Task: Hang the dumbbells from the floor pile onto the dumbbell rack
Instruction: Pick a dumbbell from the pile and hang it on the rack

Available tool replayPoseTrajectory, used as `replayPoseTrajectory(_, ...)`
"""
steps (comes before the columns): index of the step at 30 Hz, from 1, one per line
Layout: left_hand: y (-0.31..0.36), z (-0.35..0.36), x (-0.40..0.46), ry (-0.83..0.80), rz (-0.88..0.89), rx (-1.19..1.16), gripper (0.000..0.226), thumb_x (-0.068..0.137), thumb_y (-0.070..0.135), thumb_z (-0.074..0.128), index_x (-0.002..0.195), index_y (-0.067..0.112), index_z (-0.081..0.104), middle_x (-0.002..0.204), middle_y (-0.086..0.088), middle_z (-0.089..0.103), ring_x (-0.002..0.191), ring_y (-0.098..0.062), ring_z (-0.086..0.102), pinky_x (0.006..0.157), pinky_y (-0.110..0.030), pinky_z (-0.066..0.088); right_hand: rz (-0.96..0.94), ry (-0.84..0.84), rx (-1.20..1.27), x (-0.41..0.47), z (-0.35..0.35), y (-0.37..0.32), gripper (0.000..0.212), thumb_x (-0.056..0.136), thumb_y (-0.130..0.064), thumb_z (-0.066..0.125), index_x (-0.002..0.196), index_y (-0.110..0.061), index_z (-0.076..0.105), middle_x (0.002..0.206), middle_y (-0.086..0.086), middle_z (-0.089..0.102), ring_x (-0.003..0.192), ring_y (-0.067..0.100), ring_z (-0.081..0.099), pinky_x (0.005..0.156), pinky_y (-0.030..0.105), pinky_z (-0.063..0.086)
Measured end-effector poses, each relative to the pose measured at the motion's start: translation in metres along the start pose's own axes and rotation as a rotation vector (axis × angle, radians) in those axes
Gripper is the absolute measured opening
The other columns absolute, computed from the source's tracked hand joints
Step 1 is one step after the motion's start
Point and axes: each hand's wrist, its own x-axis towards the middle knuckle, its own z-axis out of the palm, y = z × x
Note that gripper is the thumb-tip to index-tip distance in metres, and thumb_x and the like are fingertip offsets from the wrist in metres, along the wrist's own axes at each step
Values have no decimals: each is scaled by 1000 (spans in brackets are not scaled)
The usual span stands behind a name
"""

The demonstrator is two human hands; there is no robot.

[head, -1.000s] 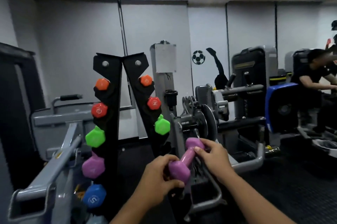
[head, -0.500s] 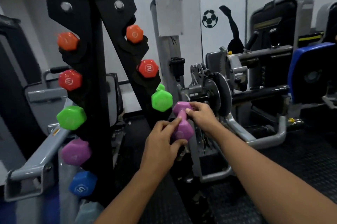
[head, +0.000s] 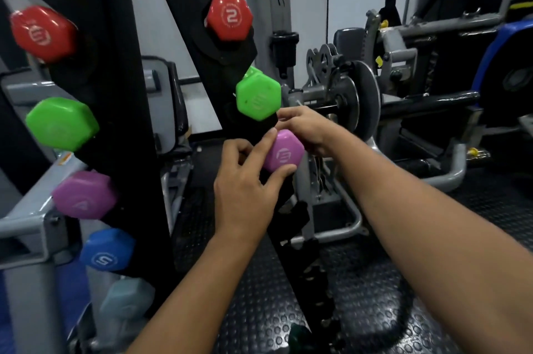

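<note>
A purple dumbbell [head: 284, 152] is at the right post of the black dumbbell rack [head: 115, 94], just under a green dumbbell [head: 258, 97]. My left hand [head: 245, 192] pinches its near hexagonal head between fingers and thumb. My right hand [head: 305, 128] curls round its far end from behind, which hides the handle. A red dumbbell [head: 229, 16] marked 2 hangs above the green one. On the left post hang red [head: 43, 33], green [head: 62, 124], purple [head: 83, 195] and blue [head: 106, 250] dumbbells, with a pale one [head: 127, 301] lowest.
Grey gym machines stand close behind the rack, one with a round metal disc [head: 360, 100] and a curved tube frame [head: 444, 175]. A grey metal arm [head: 31, 226] juts in at the lower left. Black studded rubber flooring [head: 360, 310] lies below. Empty rack slots [head: 314, 273] run down the right post.
The view has closed in on the rack. Both hands have carried the purple dumbbell forward to the right post, beneath the green one, and turned it so one head faces me.
</note>
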Motion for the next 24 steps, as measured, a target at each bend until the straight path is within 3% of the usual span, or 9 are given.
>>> replayPoseTrajectory(6, -2, -9, 2, -73, 22, 1, 65, 87, 44, 80, 147, 30, 57, 112, -1, 45, 93, -10, 46, 80, -36, 56, -10, 49, -94, -6, 7, 0, 22, 105, -4, 53, 91, -15, 66, 65, -9, 71, 59, 4, 66, 56, 19, 52)
replayPoseTrajectory(8, -3, -15, 4, -113, 51, 19, 64, 90, 43, 77, 149, 32, 54, 113, 0, 44, 93, -14, 49, 79, -40, 57, -59, 111, -128, -8, 11, 1, 15, 99, -22, 63, 107, -14, 72, 84, -4, 77, 75, 9, 71, 70, 27, 55)
replayPoseTrajectory(10, -2, -24, 5, -163, 80, 75, 65, 93, 43, 72, 153, 35, 48, 116, 1, 42, 95, -16, 51, 78, -41, 58, -67, 202, -232, -14, 9, -1, 44, 89, -41, 65, 124, -15, 72, 105, 1, 78, 94, 14, 72, 89, 37, 57)
replayPoseTrajectory(12, -2, -32, 3, -218, 106, 134, 67, 95, 45, 67, 157, 36, 41, 122, 0, 43, 102, -18, 52, 81, -43, 58, -67, 287, -312, -24, 6, -8, 44, 91, -42, 64, 128, -18, 72, 112, 1, 78, 105, 16, 72, 101, 42, 56)
replayPoseTrajectory(16, 5, -50, -5, -325, 133, 257, 74, 94, 53, 63, 159, 32, 35, 139, -8, 43, 119, -26, 51, 96, -45, 54, -37, 351, -373, -59, 9, -34, 34, 99, -39, 64, 124, -19, 74, 113, 1, 77, 108, 17, 70, 103, 37, 53)
replayPoseTrajectory(18, 11, -60, -10, -365, 139, 291, 74, 93, 55, 63, 158, 30, 37, 144, -10, 43, 123, -29, 50, 98, -46, 52, -46, 391, -444, -79, 16, -43, 36, 103, -36, 59, 130, -15, 70, 122, 5, 75, 116, 20, 67, 102, 29, 48)
replayPoseTrajectory(21, 20, -78, -22, -396, 144, 320, 72, 93, 57, 61, 155, 27, 40, 147, -10, 43, 128, -30, 49, 102, -46, 49, -75, 445, -494, -117, 31, -49, 44, 104, -37, 57, 141, -13, 61, 132, 9, 70, 125, 24, 63, 101, 28, 44)
replayPoseTrajectory(24, 26, -96, -41, -417, 145, 329, 71, 95, 59, 57, 156, 29, 39, 150, -11, 44, 133, -30, 48, 106, -45, 44, -117, 432, -554, -156, 52, -46, 47, 100, -39, 61, 142, -20, 58, 125, 6, 72, 118, 25, 66, 99, 30, 48)
